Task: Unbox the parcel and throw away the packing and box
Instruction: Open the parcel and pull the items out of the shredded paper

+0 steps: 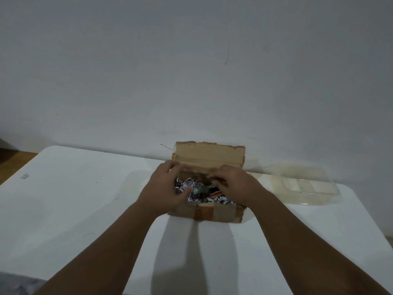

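1. Table [63,209] – white, bare beneath both forearms.
2. Cardboard box [214,211] – open, under both hands.
3. Left hand [165,188] – fingers spread, loosely curled over the box's left end; grip cannot be told.
4. Right hand [234,184] – fingers bent down into the shredded paper [187,185]; hold unclear.
5. Flap [209,155] – upright beyond the fingertips.
6. Clear plastic tray [297,186] – right of the right hand.
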